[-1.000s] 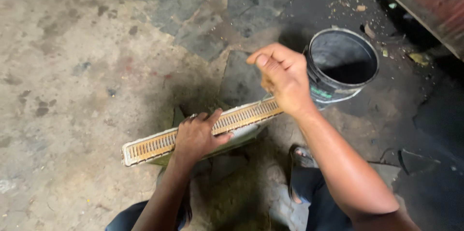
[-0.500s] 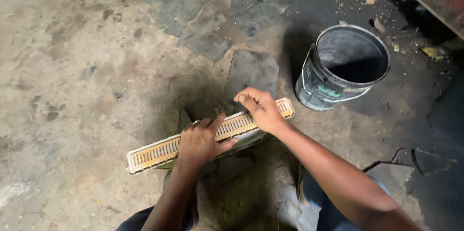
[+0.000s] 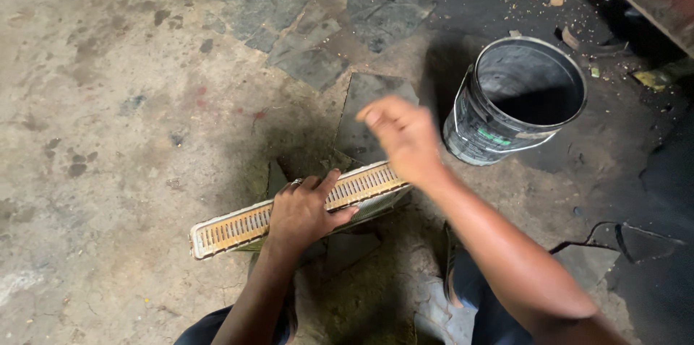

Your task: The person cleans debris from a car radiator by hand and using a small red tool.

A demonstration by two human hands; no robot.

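My left hand [image 3: 303, 211] lies on top of the filter [image 3: 296, 208], a long slatted panel standing on its edge on the floor [image 3: 108, 99], and my fingers [image 3: 329, 184] are spread over its upper rim, pressing it down so that it stays upright; they clasp it loosely rather than pinch it. My right hand [image 3: 401, 135] hangs in the air just above the filter's far end, touching nothing. It is blurred, so I cannot tell for sure how those fingers stand; they look loosely curled, and they hold no tool. Beyond my right hand, a little apart from it, stands an open dark bucket [image 3: 517, 99] on the stained floor, with scraps of litter past it. By my reckoning I am in the middle of knocking or slapping the filter to shake the dirt out of its slats, one hand steadying and the other striking. A next blow would want the left hand firm on the rim so the panel does not tip, and the right brought down flat on the frame rather than on the thin slats.
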